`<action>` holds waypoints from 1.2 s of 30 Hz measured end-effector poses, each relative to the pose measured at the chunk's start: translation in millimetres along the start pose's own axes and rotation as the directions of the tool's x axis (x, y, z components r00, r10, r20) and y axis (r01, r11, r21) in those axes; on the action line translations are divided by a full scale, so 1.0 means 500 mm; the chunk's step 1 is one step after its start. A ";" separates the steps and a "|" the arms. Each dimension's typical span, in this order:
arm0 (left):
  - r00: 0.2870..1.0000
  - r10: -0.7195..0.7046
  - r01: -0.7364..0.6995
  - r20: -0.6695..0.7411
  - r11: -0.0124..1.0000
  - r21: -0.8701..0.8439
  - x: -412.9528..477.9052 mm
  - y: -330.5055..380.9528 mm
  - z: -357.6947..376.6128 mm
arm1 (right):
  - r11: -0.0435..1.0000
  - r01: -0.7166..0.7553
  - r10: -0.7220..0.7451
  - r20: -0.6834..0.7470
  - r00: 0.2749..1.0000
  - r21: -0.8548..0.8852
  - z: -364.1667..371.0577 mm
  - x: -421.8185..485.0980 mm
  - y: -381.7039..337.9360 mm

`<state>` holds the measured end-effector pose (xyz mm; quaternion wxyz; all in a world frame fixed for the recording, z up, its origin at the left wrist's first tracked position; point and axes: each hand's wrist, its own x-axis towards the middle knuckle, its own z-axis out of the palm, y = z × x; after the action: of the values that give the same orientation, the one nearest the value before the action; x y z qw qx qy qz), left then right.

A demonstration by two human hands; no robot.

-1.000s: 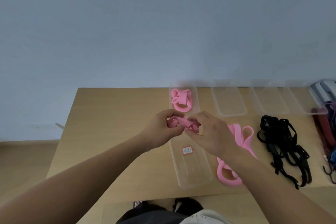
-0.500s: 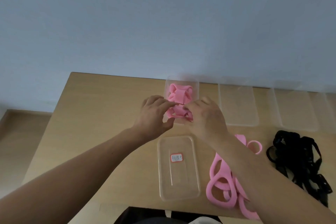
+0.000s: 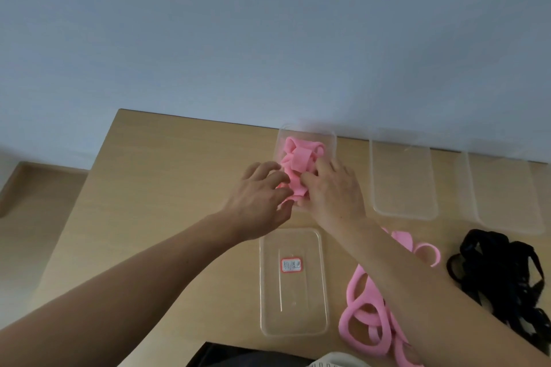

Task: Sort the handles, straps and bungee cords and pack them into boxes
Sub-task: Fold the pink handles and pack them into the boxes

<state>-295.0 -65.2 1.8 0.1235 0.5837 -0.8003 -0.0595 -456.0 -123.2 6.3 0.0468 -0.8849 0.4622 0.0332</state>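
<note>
I see the left hand (image 3: 262,197) and right hand (image 3: 331,191) both gripping a folded pink strap (image 3: 294,186) at the near end of the clear box (image 3: 334,143), against another pink bundle (image 3: 301,153). A labelled lid (image 3: 310,301) lies nearer. The right forearm crosses the loose pink straps (image 3: 366,307); black straps (image 3: 501,271) and 2 empty boxes (image 3: 402,179) sit right.

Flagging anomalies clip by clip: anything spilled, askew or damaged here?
Nothing stands out. The left hand and right hand hold a pink strap bundle at the clear box; loose pink straps and black straps lie apart.
</note>
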 end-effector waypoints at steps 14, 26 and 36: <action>0.974 0.047 -0.058 0.220 0.997 0.047 -0.009 -0.016 -0.005 | 0.998 -0.064 0.063 0.040 0.997 0.004 -0.012 -0.084 -0.005; 0.942 -0.001 -0.043 0.335 0.991 0.124 -0.030 -0.008 -0.042 | 0.986 -0.168 0.168 -0.003 0.986 -0.013 -0.023 -0.117 -0.047; 0.944 -0.068 0.178 0.323 0.929 -0.325 -0.175 -0.006 -0.053 | 0.894 -0.350 0.321 0.146 0.936 0.280 0.007 -0.257 -0.124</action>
<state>-259.8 18.0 15.4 0.0961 0.5858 -0.7475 -0.2982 -478.6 17.1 19.0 0.1969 -0.7715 0.6049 0.0123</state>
